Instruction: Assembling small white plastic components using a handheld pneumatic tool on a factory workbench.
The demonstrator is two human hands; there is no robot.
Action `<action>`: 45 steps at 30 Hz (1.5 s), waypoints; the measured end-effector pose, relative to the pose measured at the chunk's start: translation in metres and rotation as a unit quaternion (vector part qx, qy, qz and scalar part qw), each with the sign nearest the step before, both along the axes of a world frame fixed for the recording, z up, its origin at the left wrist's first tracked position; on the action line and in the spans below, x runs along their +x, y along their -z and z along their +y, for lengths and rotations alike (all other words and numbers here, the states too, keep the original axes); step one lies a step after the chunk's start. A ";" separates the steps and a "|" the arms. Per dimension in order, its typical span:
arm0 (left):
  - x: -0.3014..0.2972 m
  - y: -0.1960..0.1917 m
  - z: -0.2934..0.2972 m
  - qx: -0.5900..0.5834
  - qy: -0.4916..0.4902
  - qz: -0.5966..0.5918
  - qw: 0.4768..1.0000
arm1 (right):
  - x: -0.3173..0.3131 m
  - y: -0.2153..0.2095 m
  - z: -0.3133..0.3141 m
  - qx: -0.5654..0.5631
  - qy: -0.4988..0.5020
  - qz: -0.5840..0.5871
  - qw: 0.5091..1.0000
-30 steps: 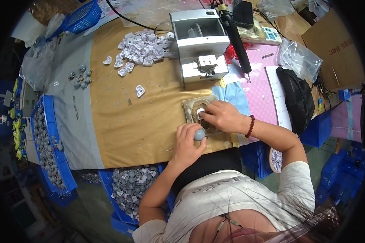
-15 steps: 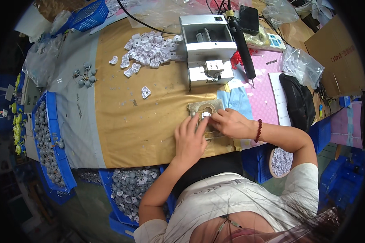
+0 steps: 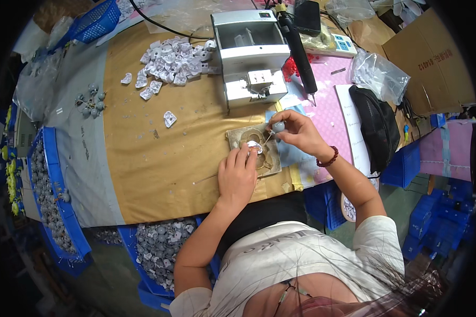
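A square metal fixture with a rounded hollow lies on the bench before me. In it sits a small white plastic piece. My left hand is closed, its fingertips on the white piece. From beside that hand a thin rod sticks out to the left across the brown cover; where its other end goes is hidden. My right hand pinches a grey ball just above the fixture's right corner. A thin stem slants down from the ball toward the hollow.
Beyond the fixture stands a silver machine, with a black electric screwdriver beside it. White pieces lie heaped at the back. Several grey balls lie farther left. Blue bins flank the bench; a black pouch lies right.
My right hand has lifted off the white piece and now holds the grey ball with its stem. The thin rod shows beside my left hand. The whole view has shifted slightly.
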State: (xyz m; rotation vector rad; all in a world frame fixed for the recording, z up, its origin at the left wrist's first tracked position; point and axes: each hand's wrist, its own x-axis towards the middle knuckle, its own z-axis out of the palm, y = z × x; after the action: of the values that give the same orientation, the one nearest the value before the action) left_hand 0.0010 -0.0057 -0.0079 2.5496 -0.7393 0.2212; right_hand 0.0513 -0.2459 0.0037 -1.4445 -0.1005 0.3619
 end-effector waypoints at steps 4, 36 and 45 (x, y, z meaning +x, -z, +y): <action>0.002 0.001 0.003 -0.003 0.009 -0.007 1.000 | 0.001 -0.004 0.020 0.134 0.085 0.095 0.983; 0.024 -0.009 -0.003 -0.089 -0.029 0.039 0.995 | -0.001 -0.005 0.046 -0.412 -0.011 -0.153 0.898; 0.033 -0.012 -0.012 -0.071 -0.039 0.062 0.995 | 0.088 -0.019 -0.038 -0.434 0.306 -0.414 0.739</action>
State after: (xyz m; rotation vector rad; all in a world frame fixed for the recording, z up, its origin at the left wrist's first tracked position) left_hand 0.0340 -0.0181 0.0042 2.4344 -0.5585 0.1330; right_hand 0.1390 -0.2840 0.0228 -2.3673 -0.1744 -0.9483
